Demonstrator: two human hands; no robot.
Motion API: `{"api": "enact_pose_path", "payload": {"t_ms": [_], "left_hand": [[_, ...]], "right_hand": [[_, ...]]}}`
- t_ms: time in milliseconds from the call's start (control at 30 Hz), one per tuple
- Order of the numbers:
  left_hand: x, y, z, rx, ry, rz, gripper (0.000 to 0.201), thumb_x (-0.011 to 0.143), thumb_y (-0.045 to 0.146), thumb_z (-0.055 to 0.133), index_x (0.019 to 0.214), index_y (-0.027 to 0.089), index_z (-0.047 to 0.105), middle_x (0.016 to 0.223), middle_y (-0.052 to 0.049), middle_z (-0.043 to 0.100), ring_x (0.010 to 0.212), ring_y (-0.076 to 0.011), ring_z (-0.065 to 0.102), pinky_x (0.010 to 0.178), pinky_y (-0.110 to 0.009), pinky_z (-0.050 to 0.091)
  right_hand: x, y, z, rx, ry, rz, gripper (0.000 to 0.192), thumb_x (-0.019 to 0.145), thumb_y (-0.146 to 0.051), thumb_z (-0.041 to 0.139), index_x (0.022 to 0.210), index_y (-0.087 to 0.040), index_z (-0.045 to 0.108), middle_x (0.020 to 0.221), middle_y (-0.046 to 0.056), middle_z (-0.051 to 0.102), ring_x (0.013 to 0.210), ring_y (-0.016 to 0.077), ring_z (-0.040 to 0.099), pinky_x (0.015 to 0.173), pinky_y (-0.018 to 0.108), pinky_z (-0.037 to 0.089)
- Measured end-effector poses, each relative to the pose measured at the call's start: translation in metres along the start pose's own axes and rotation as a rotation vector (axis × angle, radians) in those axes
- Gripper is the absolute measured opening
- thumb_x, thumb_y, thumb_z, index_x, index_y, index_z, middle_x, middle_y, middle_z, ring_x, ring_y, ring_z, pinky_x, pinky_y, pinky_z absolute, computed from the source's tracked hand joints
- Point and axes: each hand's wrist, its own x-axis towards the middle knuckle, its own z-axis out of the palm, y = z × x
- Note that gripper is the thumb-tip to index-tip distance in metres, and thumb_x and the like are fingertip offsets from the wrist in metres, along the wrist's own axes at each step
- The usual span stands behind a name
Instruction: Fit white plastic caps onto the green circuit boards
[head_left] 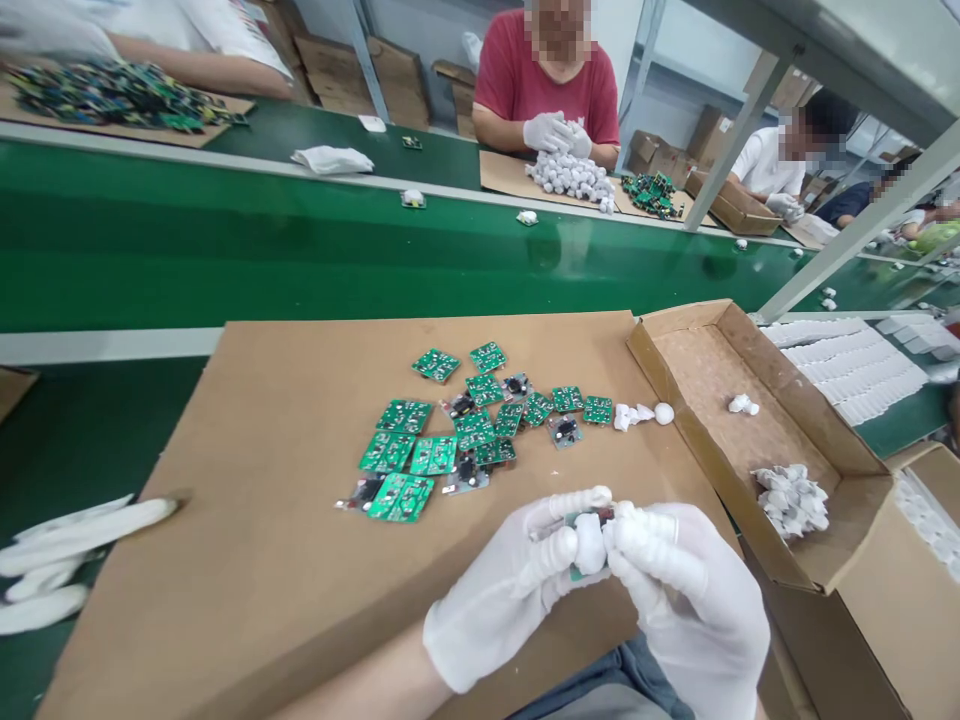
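Observation:
In front of me, my left hand [502, 585], in a white glove, grips a small green circuit board [576, 573] between thumb and fingers. A white soft-looking lump [590, 543] sits on that board. My right hand [686, 590], gloved as well, has its fingers closed against the board's right side; its fingertips partly cover the board. Beyond my hands, several green circuit boards [433, 456] lie loosely grouped on a brown cardboard sheet [285, 540]. To their right lie small white lumps [664, 413] in a short row.
An open cardboard tray [795, 410] at right holds a pile of white lumps [791, 500]. White gloves [82, 545] lie at left. A green conveyor belt [300, 250] carrying scattered boards runs across behind. Co-workers sit opposite, one in a red shirt [502, 70]. A slanted metal post [862, 220] stands right.

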Motion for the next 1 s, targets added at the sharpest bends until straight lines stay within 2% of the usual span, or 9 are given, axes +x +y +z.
{"api": "enact_pose_path", "payload": {"t_ms": [100, 233, 367, 467, 567, 633, 667, 800, 1000], "left_hand": [[-0.001, -0.002, 0.001, -0.013, -0.024, 0.018, 0.034, 0.068, 0.036, 0.089, 0.098, 0.021, 0.081, 0.077, -0.001, 0.073, 0.077, -0.0116, 0.067, 0.073, -0.021, 0.055], [-0.001, -0.003, 0.001, -0.027, 0.003, 0.027, 0.037, 0.064, 0.036, 0.092, 0.096, 0.021, 0.081, 0.09, -0.004, 0.076, 0.082, -0.0132, 0.068, 0.074, -0.022, 0.054], [0.0, -0.004, 0.002, -0.008, 0.01, 0.018, 0.037, 0.065, 0.036, 0.091, 0.097, 0.022, 0.081, 0.089, -0.003, 0.076, 0.077, -0.0116, 0.067, 0.069, -0.021, 0.052], [-0.002, -0.005, 0.003, 0.024, -0.033, 0.008, 0.035, 0.066, 0.039, 0.09, 0.096, 0.023, 0.081, 0.091, -0.004, 0.076, 0.077, -0.0134, 0.067, 0.071, -0.024, 0.051], [-0.004, -0.006, 0.003, 0.065, -0.123, 0.02, 0.04, 0.067, 0.044, 0.088, 0.098, 0.02, 0.081, 0.075, -0.002, 0.071, 0.069, -0.0125, 0.063, 0.071, -0.025, 0.048], [-0.004, -0.006, 0.002, 0.063, -0.164, 0.03, 0.04, 0.07, 0.045, 0.086, 0.1, 0.019, 0.08, 0.068, 0.0, 0.067, 0.067, -0.0123, 0.061, 0.072, -0.026, 0.048], [-0.004, -0.006, 0.002, 0.052, -0.18, 0.034, 0.04, 0.071, 0.045, 0.085, 0.101, 0.019, 0.08, 0.068, 0.0, 0.065, 0.068, -0.0126, 0.061, 0.072, -0.027, 0.048], [-0.004, -0.004, 0.0, 0.011, -0.226, 0.034, 0.033, 0.076, 0.043, 0.082, 0.102, 0.022, 0.08, 0.066, 0.002, 0.061, 0.065, -0.0097, 0.056, 0.068, -0.023, 0.047], [-0.003, -0.003, 0.001, 0.049, -0.248, 0.033, 0.036, 0.075, 0.044, 0.082, 0.1, 0.018, 0.08, 0.074, 0.0, 0.058, 0.067, -0.0089, 0.05, 0.066, -0.019, 0.043]], "right_hand": [[-0.003, -0.001, -0.004, -0.1, -0.057, -0.073, 0.048, 0.091, -0.012, 0.065, 0.134, -0.032, 0.061, 0.1, 0.006, 0.078, 0.084, 0.0212, 0.072, 0.071, 0.037, 0.062], [-0.011, -0.002, -0.005, -0.121, -0.119, -0.126, 0.046, 0.1, -0.041, 0.05, 0.143, -0.025, 0.054, 0.108, 0.013, 0.075, 0.094, 0.0267, 0.071, 0.075, 0.041, 0.061], [-0.012, -0.002, -0.009, -0.135, -0.132, -0.13, 0.052, 0.101, -0.048, 0.043, 0.146, -0.023, 0.051, 0.113, 0.013, 0.075, 0.099, 0.029, 0.071, 0.078, 0.043, 0.061], [-0.009, -0.005, -0.015, -0.02, -0.165, -0.128, 0.043, 0.104, -0.041, 0.039, 0.139, -0.023, 0.058, 0.104, 0.01, 0.076, 0.092, 0.0262, 0.072, 0.073, 0.04, 0.062], [-0.01, -0.008, -0.017, 0.037, 0.023, -0.078, 0.034, 0.103, -0.028, 0.043, 0.127, -0.023, 0.067, 0.093, 0.009, 0.076, 0.083, 0.0247, 0.071, 0.062, 0.037, 0.061], [-0.012, -0.008, -0.015, -0.037, 0.156, -0.05, 0.033, 0.099, -0.022, 0.053, 0.128, -0.024, 0.067, 0.1, 0.009, 0.074, 0.089, 0.0258, 0.07, 0.063, 0.038, 0.061], [-0.012, -0.007, -0.013, -0.083, 0.171, -0.056, 0.034, 0.097, -0.019, 0.056, 0.129, -0.025, 0.067, 0.107, 0.01, 0.072, 0.094, 0.0263, 0.069, 0.066, 0.038, 0.062], [-0.008, -0.005, -0.007, -0.177, 0.01, -0.139, 0.033, 0.095, -0.014, 0.059, 0.122, -0.028, 0.07, 0.127, 0.01, 0.064, 0.11, 0.0236, 0.064, 0.082, 0.037, 0.061], [-0.004, -0.001, 0.0, -0.116, -0.061, -0.114, 0.033, 0.095, -0.016, 0.062, 0.124, -0.029, 0.068, 0.12, 0.012, 0.067, 0.103, 0.0224, 0.067, 0.078, 0.036, 0.063]]}}
